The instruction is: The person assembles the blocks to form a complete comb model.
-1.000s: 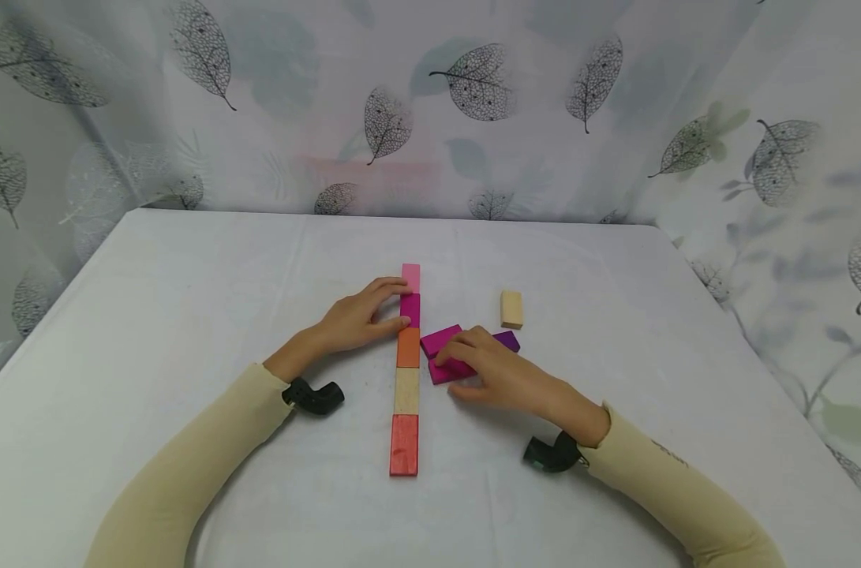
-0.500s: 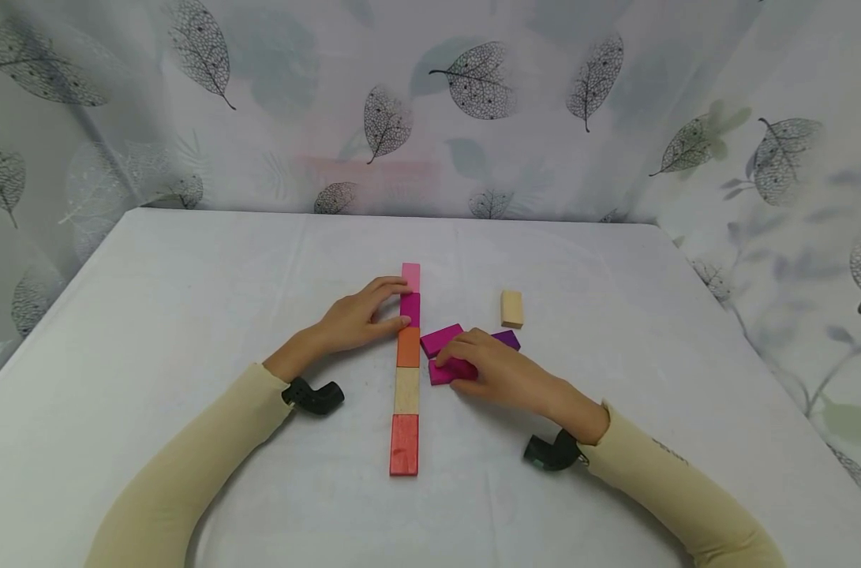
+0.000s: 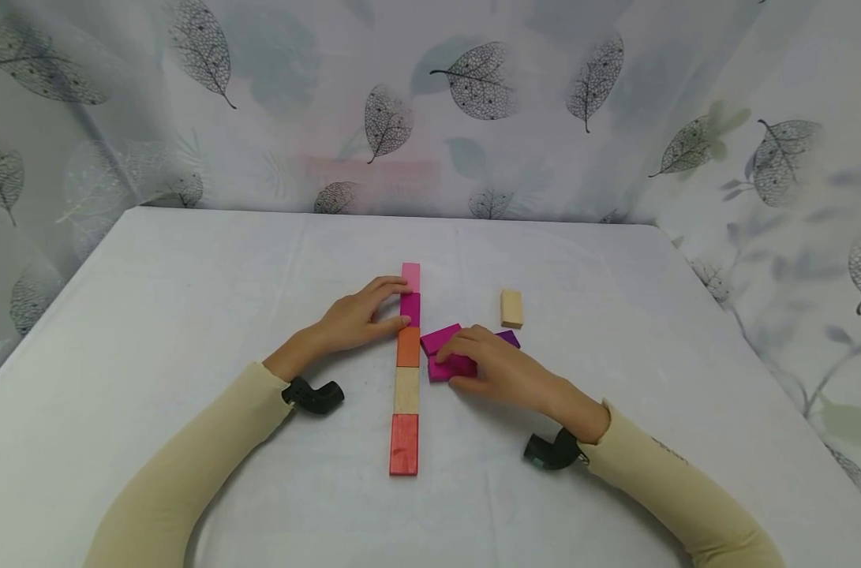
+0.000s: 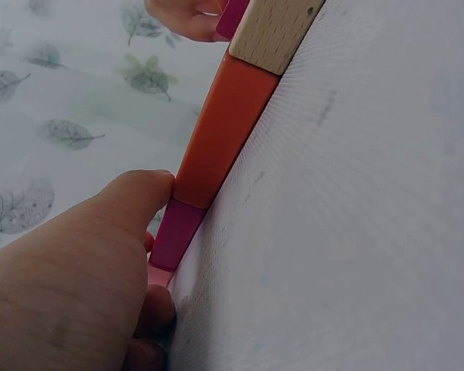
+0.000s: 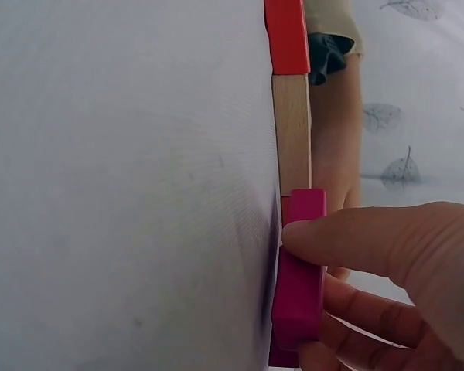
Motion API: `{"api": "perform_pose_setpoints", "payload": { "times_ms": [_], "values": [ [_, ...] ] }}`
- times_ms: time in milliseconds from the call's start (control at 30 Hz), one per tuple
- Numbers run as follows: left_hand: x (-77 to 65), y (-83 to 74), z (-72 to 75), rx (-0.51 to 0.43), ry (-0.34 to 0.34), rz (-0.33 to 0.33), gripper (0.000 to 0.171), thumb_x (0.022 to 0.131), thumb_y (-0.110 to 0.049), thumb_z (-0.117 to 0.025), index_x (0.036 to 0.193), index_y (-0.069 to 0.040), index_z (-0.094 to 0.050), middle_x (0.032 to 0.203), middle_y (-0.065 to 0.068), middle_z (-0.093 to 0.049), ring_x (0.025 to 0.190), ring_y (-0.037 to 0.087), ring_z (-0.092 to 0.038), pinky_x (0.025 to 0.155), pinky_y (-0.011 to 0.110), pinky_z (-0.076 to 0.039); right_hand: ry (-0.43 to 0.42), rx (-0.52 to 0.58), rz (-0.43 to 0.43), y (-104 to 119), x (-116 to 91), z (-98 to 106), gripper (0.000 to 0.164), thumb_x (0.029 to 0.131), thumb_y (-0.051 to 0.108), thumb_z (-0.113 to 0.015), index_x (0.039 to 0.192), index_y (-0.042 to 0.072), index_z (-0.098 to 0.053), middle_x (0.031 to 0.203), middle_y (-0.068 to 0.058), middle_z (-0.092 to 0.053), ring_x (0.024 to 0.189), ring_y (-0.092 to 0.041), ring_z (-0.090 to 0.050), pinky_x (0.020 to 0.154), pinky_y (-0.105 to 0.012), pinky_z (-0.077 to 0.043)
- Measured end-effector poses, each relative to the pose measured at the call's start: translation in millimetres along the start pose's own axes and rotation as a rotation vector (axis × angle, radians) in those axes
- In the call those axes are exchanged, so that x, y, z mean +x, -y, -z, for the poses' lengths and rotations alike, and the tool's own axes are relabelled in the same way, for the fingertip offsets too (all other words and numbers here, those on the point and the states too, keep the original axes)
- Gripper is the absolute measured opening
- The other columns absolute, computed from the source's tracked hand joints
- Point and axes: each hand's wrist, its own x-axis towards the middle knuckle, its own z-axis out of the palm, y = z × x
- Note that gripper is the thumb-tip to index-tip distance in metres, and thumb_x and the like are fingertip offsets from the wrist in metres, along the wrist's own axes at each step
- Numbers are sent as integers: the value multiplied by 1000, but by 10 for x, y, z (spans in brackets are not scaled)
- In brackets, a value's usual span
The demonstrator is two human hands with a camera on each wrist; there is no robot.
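In the head view, a row of wooden blocks runs away from me: red [image 3: 404, 446], plain wood [image 3: 406, 390], orange [image 3: 408, 348], magenta [image 3: 410, 310] and pink [image 3: 411, 271]. My left hand [image 3: 355, 319] touches the row's left side, its thumb by the orange-magenta joint and a finger by the pink block. Right of the row, my right hand [image 3: 504, 367] pinches a loose magenta block [image 3: 451, 368] between thumb and fingers, low over the cloth. A second loose magenta block [image 3: 440, 338] lies slantwise just beyond it. A purple block [image 3: 508, 338] is partly hidden behind the right hand.
A plain wooden block [image 3: 511, 308] sits apart at the back right. White cloth [image 3: 260, 489] covers the table, and a leaf-patterned curtain [image 3: 274, 102] hangs behind its far edge. Both wrists wear black camera mounts [image 3: 554, 452].
My right thumb has come in against the near side of the loose magenta block, and that block has shifted slightly away from me. My left hand has stayed in place.
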Motion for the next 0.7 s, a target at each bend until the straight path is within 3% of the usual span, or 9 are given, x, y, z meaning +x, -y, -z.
{"api": "perform_pose_setpoints", "payload": {
  "times_ms": [233, 467, 700],
  "values": [
    [-1, 5, -5, 6, -4, -1, 56, 95, -38, -61, 145, -17, -45, 153, 3, -35, 73, 15, -49, 68, 34, -41, -53, 41, -6, -9, 15, -4, 31, 85, 13, -75, 114, 9, -66, 114, -6, -64, 110, -22, -53, 89, -34, -51],
    [-26, 3, 20, 11, -17, -24, 57, 94, -37, -61, 144, -15, -46, 152, 4, -36, 82, 17, -54, 76, 38, -46, -102, 72, 5, -40, 56, 0, 29, 85, 10, -75, 113, 8, -66, 114, -7, -63, 109, -23, -54, 87, -36, -51],
    [-25, 3, 25, 6, -8, -20, 57, 94, -38, -61, 144, -16, -45, 153, 3, -36, 73, 14, -50, 71, 35, -43, -144, 124, 29, -88, 68, 20, 28, 85, 6, -74, 112, 6, -66, 113, -7, -65, 107, -24, -55, 87, -39, -51]
  ]
}}
